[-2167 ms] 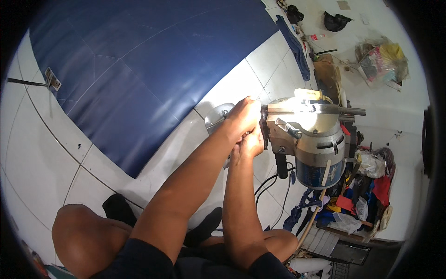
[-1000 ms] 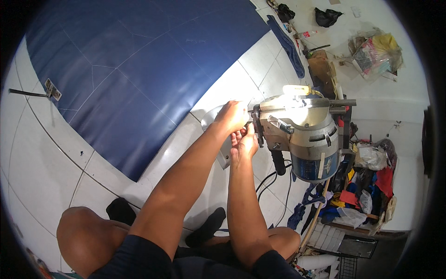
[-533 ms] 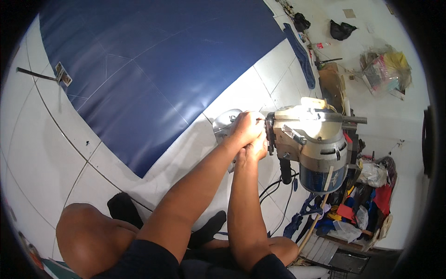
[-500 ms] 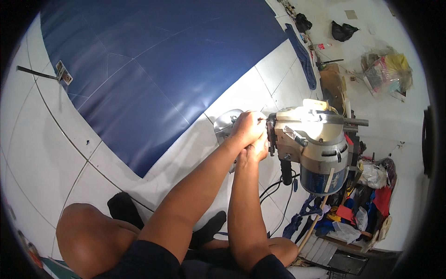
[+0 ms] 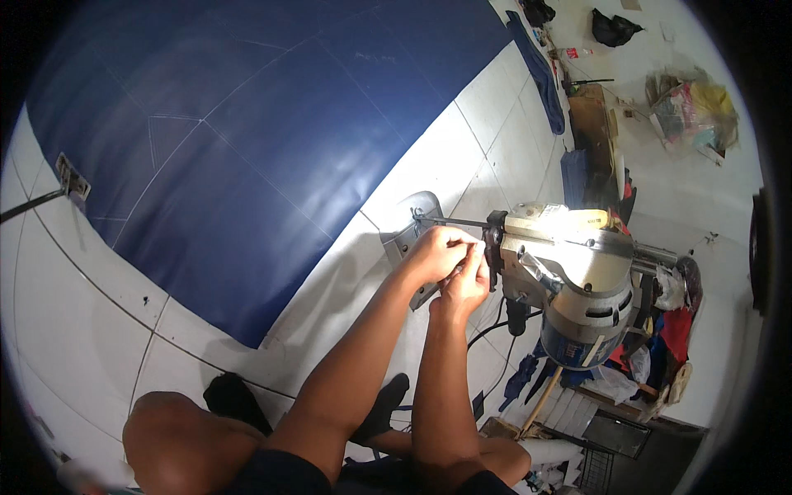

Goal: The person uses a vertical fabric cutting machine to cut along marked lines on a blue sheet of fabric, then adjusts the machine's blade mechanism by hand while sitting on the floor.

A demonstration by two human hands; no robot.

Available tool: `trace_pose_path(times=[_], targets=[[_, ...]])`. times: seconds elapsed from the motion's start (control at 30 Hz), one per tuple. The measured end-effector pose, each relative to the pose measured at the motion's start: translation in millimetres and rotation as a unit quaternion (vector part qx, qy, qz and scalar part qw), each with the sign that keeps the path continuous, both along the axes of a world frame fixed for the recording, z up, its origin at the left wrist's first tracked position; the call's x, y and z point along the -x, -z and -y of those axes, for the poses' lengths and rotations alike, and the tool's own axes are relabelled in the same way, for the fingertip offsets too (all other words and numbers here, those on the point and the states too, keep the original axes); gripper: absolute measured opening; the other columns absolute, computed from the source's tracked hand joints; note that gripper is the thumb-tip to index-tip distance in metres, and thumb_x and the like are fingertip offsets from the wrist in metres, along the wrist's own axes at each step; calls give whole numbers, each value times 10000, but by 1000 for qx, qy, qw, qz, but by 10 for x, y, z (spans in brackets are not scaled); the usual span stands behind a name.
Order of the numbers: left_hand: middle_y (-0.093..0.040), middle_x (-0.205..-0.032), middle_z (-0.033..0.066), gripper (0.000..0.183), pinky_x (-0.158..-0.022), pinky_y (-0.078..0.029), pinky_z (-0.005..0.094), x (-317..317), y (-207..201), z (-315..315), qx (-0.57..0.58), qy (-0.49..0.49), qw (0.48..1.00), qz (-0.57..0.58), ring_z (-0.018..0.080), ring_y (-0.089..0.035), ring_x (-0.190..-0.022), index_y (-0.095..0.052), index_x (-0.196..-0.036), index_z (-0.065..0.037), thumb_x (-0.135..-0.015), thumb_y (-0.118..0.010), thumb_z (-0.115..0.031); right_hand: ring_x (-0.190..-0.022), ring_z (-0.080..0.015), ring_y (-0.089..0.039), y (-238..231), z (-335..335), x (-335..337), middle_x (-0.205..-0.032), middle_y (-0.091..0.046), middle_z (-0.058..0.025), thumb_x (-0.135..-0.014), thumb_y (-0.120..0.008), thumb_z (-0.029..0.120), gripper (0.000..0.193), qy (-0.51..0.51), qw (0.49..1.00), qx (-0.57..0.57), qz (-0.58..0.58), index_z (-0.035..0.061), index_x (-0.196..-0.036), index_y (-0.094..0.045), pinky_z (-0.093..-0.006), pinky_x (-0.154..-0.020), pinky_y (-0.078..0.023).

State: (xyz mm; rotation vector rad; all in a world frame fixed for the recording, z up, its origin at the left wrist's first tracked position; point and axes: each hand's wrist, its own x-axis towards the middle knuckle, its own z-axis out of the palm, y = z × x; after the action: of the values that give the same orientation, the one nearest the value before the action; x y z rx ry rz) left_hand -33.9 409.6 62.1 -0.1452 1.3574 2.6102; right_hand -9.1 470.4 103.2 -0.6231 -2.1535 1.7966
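Observation:
A fabric cutting machine (image 5: 577, 256), with a silver and blue motor housing, lies on its side to the right. A thin metal rod (image 5: 454, 221) runs from its black front bracket (image 5: 495, 247) to its silver base plate (image 5: 417, 214). My left hand (image 5: 437, 253) is beside the bracket, thumb and fingers pinched together. Just below and touching it, my right hand (image 5: 466, 285) is closed too, its fingertips against the left hand's. Anything between the fingers is hidden or too small to name.
A large blue sheet (image 5: 264, 148) with chalk lines covers the tiled floor (image 5: 91, 330) at the left. A metal weight (image 5: 74, 177) rests on the sheet's left edge. Black cables (image 5: 487, 330) trail beneath the machine. Cloth scraps (image 5: 681, 330) and bags are piled at the right.
My hands have come slightly down from the rod, which now shows, and their fingers have shifted to a pinch near the bracket. The whole view has moved, so the machine appears lower and farther right.

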Motion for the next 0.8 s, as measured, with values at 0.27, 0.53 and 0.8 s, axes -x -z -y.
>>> trace_pose_path(times=[0.27, 0.53, 0.8], targets=[[-665, -776, 109, 212, -667, -510, 326, 28, 307, -41, -30, -88, 993, 68, 187, -641, -714, -642, -977, 4, -811, -583, -114, -583, -58, -505, 82, 97, 88, -712, -554, 0, -957, -591, 282, 259, 73, 991, -115, -2, 34, -885, -619, -216, -449, -358], [-658, -1053, 194, 303, -875, -499, 451, 209, 543, 58, 367, -94, 911, 166, 357, -618, -1022, -607, -1161, -59, -870, -534, -102, -514, -105, -546, -9, 321, 74, -680, -515, 12, -927, -627, 333, 254, 109, 992, -62, 7, 85, -908, -578, -226, -397, -377], [-659, -1065, 161, 267, -866, -502, 453, 361, 614, 54, 392, -14, 906, 156, 346, -622, -1009, -643, -1116, -112, -884, -518, -72, -437, -83, -426, 17, 214, 120, -606, -467, 5, -938, -614, 251, 219, 100, 992, -72, -7, 52, -852, -585, -221, -370, -373]])
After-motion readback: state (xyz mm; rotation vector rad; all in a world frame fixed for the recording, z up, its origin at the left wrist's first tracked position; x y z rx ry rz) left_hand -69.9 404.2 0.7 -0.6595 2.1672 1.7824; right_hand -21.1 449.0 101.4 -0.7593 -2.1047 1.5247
